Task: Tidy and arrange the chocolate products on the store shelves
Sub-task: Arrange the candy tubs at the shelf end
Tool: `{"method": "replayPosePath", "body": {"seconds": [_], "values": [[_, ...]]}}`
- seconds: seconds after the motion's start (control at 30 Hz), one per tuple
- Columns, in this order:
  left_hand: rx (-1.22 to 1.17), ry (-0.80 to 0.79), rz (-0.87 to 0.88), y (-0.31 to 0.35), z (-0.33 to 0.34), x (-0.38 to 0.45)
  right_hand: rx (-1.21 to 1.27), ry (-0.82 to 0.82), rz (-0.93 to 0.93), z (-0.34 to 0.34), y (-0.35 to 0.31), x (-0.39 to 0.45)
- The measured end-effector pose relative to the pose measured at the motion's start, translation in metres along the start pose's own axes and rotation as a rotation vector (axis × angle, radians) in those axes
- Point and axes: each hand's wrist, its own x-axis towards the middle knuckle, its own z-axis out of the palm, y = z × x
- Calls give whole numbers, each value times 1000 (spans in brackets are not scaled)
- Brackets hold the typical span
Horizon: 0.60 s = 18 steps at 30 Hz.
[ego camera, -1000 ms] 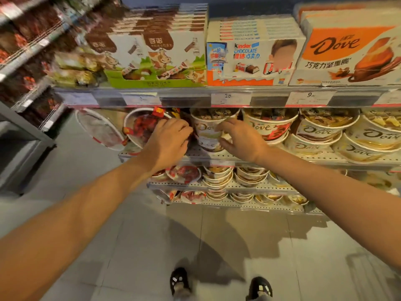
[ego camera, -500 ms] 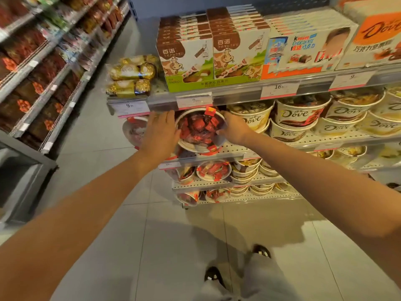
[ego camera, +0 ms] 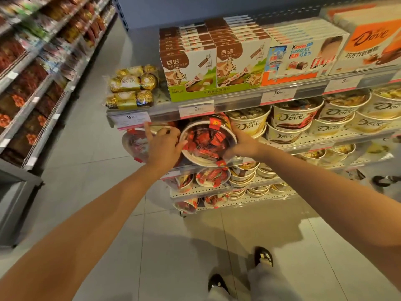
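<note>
While half a second before it sat deeper under the price rail, the round clear-lidded tub of red-wrapped chocolates (ego camera: 207, 142), gripped by the left hand (ego camera: 165, 146) and right hand (ego camera: 245, 144), now tilted outward at the second shelf's (ego camera: 338, 135) left end, suggesting repositioning was underway.

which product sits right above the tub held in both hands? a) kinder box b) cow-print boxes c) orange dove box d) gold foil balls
b: the cow-print boxes stand on the shelf straight above the red-filled tub, which the left hand and right hand hold by its sides.
</note>
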Motion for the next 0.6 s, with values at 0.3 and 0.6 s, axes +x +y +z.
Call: {"method": "replayPosePath", "body": {"seconds": [0.3,0.6], "values": [[-192,-14,92,-9,-4,-4,214,34,-83,3,-4,-27],[-90,-355,233,-9,-30,-15,416,-78,197,2,-13,-42]]}}
